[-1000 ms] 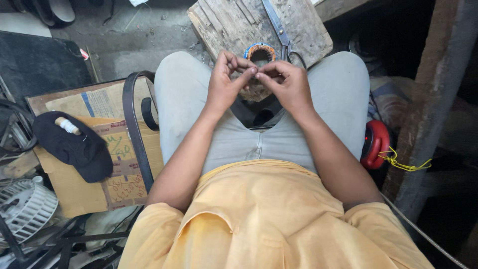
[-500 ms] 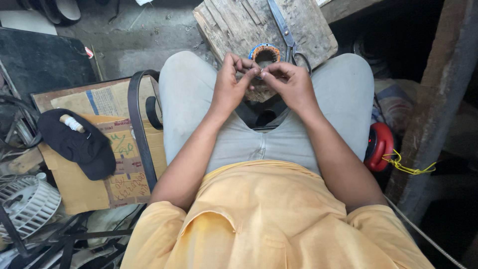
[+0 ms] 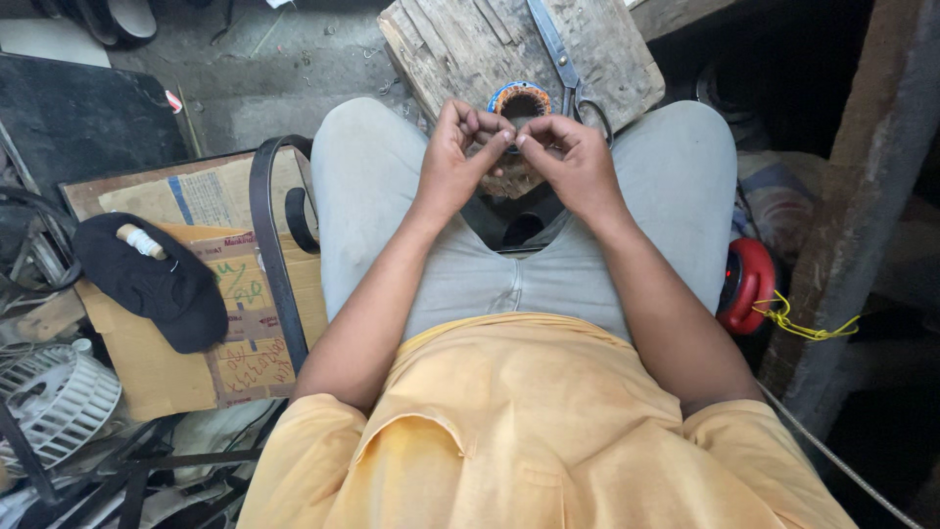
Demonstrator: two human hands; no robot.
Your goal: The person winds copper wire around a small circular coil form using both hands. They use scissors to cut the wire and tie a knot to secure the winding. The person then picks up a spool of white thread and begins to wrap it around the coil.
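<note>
We record one seated person, seen from above. Upper garment: a yellow-orange short-sleeved shirt (image 3: pixel 519 431) of soft, lightly creased fabric, with a curved fold across the chest. Sleeves end above the elbows, leaving both forearms bare. Lower garment: pale grey trousers (image 3: pixel 490 284) with a centre seam and fly visible. Left hand (image 3: pixel 455 157) and right hand (image 3: pixel 578 167): bare, no gloves, rings or watch that we can see.
</note>
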